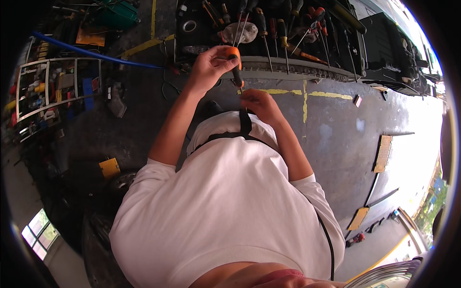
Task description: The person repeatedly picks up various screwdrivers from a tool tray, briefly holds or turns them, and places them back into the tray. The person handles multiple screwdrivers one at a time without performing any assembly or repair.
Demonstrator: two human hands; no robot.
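Observation:
My left hand [209, 70] grips an orange and black screwdriver handle [236, 70] in front of me, thumb along its side. The handle points away from me, and its thin shaft comes back toward my body. At that shaft, just below the handle, are the bent fingers of my right hand [262, 105]; they appear to pinch it, and the tip is hidden. Beyond my hands lies an open tool drawer [295, 75] holding several screwdrivers [263, 27], a soiled cloth or glove [240, 33] and a roll of tape [189, 26].
Yellow tape lines [288, 91] mark the dark floor. A blue hose [97, 54] runs in from the left, near a metal rack [47, 86] of mixed items. A black cabinet [389, 50] stands at the right. A yellow block [109, 167] sits at the lower left.

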